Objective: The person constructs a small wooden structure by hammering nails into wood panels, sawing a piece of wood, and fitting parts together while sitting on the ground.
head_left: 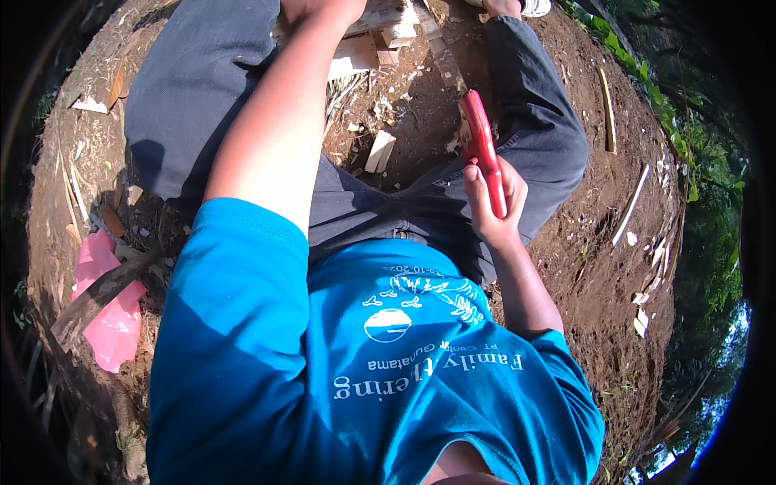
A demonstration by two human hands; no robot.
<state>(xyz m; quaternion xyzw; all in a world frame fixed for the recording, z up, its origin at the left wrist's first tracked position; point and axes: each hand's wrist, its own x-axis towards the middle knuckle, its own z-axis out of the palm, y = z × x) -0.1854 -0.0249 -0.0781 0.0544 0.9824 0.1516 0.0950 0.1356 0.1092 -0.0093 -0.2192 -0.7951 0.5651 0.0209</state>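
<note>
My right hand (495, 194) is wrapped round the red handle (482, 141) of a hand saw. The saw's long blade (440, 52) runs up and away to the far edge of the view, beside a piece of light wood (400, 28). Over at that far edge, my left hand (327, 8) reaches to the wood; its fingers are cut off by the picture's rim, so its grip does not show. Small wood blocks (386, 50) lie under and next to the wood piece.
I sit on bare brown soil with my legs bent round the work. A wood offcut (380, 152) and chips lie between my legs. Thin wood strips (630, 206) are scattered at the right. A pink plastic bag (113, 323) and a branch (105, 291) are at the left.
</note>
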